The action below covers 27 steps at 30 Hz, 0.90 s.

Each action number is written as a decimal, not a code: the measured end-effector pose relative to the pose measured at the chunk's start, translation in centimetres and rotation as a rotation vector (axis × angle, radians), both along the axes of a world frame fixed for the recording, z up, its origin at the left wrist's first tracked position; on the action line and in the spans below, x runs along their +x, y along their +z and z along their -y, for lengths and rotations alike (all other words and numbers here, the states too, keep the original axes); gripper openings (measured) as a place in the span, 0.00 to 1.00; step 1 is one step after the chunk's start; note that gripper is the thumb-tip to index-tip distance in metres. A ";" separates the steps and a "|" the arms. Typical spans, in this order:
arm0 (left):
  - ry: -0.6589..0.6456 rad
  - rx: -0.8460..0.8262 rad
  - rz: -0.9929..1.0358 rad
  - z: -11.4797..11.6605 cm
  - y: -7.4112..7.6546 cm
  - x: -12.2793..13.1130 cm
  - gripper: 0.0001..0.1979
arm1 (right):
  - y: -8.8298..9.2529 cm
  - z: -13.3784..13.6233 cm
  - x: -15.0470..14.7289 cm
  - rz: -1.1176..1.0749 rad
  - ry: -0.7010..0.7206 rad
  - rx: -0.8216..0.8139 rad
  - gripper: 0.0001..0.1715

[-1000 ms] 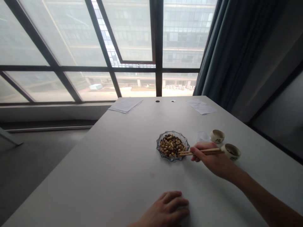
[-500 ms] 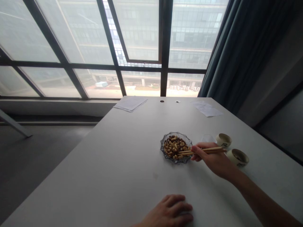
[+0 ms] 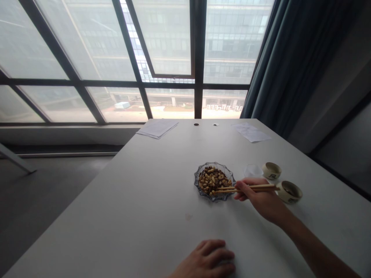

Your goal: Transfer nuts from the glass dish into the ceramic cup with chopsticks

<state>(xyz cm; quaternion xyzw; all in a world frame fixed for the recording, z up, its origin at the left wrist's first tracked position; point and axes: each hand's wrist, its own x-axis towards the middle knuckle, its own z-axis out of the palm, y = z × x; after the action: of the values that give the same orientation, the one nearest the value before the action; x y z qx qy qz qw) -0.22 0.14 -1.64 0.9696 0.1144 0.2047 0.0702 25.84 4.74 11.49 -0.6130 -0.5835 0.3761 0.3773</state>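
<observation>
My right hand (image 3: 257, 199) is closed around a pair of wooden chopsticks (image 3: 265, 187). Their tips reach over the rim of a scalloped clear glass bowl (image 3: 197, 184) and touch the mix of peanuts and smaller dark pieces (image 3: 213, 179) inside. Whether a piece is pinched between the tips I cannot make out. My left hand (image 3: 210, 258) rests on the table nearer to me, fingers loosely spread, holding nothing. Just beyond my right hand stand a small clear plastic container (image 3: 252, 170) and two cream cups with dark characters, one farther (image 3: 271, 175) and one nearer (image 3: 291, 198).
The white table (image 3: 139, 193) runs up to a large framed window. A stack of papers (image 3: 158, 128) lies at its far left and loose sheets (image 3: 252, 132) at its far right. Two round cable holes sit between them. A dark curtain (image 3: 278, 58) hangs on the right.
The chopstick tips have shifted slightly toward the near side of the bowl, and my right hand is a little lower. My left hand stays in place. The view has shifted slightly.
</observation>
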 end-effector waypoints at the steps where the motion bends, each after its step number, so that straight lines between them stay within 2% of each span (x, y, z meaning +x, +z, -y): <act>1: -0.001 0.000 0.002 0.0 0.0 0.0 0.13 | 0.0 0.1 -0.1 0.000 0.002 -0.002 0.28; 11: -0.015 0.028 -0.001 -0.1 0.3 0.0 0.13 | 0.2 0.8 -0.6 0.097 0.035 0.021 0.27; 17: 0.000 0.061 0.023 -0.1 -0.3 0.0 0.12 | -0.5 0.6 -0.8 0.090 0.038 0.070 0.25; 23: 0.000 0.070 0.010 -0.1 0.0 -0.1 0.12 | -1.1 0.4 -0.8 0.090 0.071 0.080 0.25; 27: 0.002 0.060 -0.005 -0.1 0.1 -0.2 0.13 | -1.5 0.4 -0.6 0.057 0.039 0.068 0.26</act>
<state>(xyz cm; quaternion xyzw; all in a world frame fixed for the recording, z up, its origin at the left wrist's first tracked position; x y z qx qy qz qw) -0.37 0.26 -1.51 0.9717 0.1092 0.2055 0.0404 25.20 4.38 10.04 -0.5989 -0.6182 0.3459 0.3736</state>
